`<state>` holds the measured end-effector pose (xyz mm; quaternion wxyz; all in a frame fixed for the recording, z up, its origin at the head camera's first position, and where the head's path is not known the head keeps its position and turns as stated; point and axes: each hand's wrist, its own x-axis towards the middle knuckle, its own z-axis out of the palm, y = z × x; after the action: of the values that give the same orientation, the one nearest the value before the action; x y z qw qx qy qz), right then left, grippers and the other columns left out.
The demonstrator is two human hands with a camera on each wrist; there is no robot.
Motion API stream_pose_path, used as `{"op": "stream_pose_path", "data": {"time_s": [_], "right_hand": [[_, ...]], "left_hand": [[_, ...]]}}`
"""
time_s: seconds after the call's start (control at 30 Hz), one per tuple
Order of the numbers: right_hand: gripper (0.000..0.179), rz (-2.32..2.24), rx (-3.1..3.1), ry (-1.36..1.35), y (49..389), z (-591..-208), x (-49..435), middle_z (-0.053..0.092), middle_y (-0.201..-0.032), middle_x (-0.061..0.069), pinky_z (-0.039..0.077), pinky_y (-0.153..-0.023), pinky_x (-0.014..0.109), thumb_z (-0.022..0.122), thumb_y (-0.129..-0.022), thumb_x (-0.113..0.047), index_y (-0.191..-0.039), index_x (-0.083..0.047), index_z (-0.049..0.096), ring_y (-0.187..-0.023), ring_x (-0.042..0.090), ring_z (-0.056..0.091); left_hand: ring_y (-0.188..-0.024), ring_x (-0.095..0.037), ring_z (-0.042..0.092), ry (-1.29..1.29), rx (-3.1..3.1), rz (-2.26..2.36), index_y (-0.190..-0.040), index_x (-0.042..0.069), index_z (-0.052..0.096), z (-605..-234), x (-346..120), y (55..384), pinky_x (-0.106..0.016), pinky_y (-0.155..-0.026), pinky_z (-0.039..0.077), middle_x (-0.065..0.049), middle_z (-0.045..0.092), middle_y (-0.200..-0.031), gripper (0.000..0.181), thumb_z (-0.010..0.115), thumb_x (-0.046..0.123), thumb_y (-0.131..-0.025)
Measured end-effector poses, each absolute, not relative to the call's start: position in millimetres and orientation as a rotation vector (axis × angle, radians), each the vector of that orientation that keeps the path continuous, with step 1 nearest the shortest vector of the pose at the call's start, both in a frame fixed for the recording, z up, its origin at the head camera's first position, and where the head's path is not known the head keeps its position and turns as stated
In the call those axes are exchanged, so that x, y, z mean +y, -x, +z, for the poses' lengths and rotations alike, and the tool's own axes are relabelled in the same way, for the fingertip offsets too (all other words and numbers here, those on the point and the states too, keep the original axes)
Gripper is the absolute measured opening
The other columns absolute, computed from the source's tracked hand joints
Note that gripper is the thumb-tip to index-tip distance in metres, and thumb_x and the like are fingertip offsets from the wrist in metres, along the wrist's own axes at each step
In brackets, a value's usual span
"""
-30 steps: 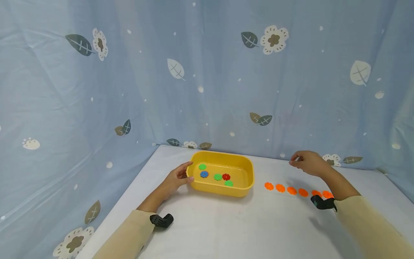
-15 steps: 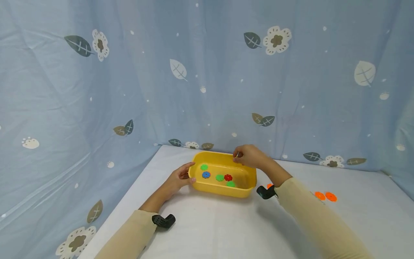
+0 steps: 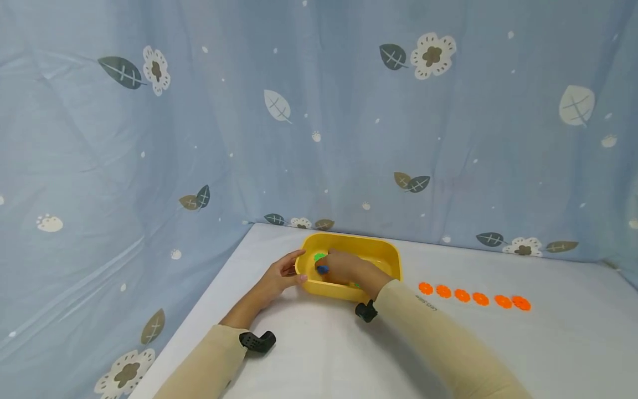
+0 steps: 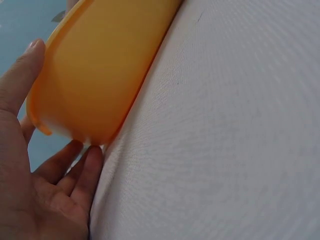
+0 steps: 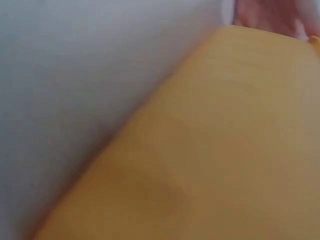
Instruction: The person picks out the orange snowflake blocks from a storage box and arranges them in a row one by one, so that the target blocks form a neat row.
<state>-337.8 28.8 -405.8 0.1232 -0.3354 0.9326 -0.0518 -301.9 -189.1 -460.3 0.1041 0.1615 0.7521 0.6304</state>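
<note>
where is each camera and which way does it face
Head: worn high, looking forward and down at the table, tray, orange discs; both sleeves and hands show.
Left wrist: low by the table, facing the tray's outer wall; left hand touches it.
Right wrist: against the tray wall, blurred; a bit of skin shows.
All three views share the tray.

Occlusions and blur, tub interior

Right hand (image 3: 344, 267) covers most of the yellow tub (image 3: 384, 250) floor; only part of a green disc (image 3: 319, 256) and a blue disc (image 3: 322, 269) show at its fingers, and the grip on the blue one cannot be resolved. Right wrist view is blurred: tub wall (image 5: 210, 150) fills it, with the hand cut off at the top edge. Left hand (image 4: 35, 190) is cropped by the left and bottom edges.
</note>
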Motion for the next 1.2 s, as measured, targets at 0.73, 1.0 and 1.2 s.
{"op": "stream_pose_path", "data": {"time_s": [0.73,1.0,1.2], "right_hand": [[0.012,-0.288,2.808,0.643,338,-409,42,0.060,-0.079,-0.003,0.047,-0.073,0.030,0.070,-0.086,-0.024,-0.093,-0.015,0.068,-0.074,0.017,0.054],[0.022,-0.399,2.762,0.731,341,-404,61,0.064,-0.089,-0.001,0.051,-0.075,0.031,0.080,-0.080,-0.014,-0.098,-0.010,0.070,-0.077,0.016,0.055],[0.036,-0.334,2.751,0.750,343,-405,52,0.066,-0.102,0.003,0.049,-0.089,0.036,0.073,-0.087,-0.025,-0.119,-0.010,0.067,-0.090,0.019,0.058]], "left_hand": [[-0.124,-0.031,0.049,-0.426,2.285,1.854,-0.149,0.020,0.041,-459,-188,299,-0.035,-0.098,0.046,-0.016,0.044,-0.145,0.067,0.071,0.014,-0.090],[-0.121,-0.028,0.051,-0.432,2.294,1.846,-0.148,0.022,0.042,-461,-185,301,-0.037,-0.098,0.046,-0.013,0.047,-0.143,0.065,0.070,0.016,-0.091],[-0.118,-0.026,0.053,-0.427,2.306,1.848,-0.148,0.022,0.042,-461,-188,301,-0.035,-0.096,0.048,-0.012,0.048,-0.142,0.065,0.071,0.016,-0.090]]}}
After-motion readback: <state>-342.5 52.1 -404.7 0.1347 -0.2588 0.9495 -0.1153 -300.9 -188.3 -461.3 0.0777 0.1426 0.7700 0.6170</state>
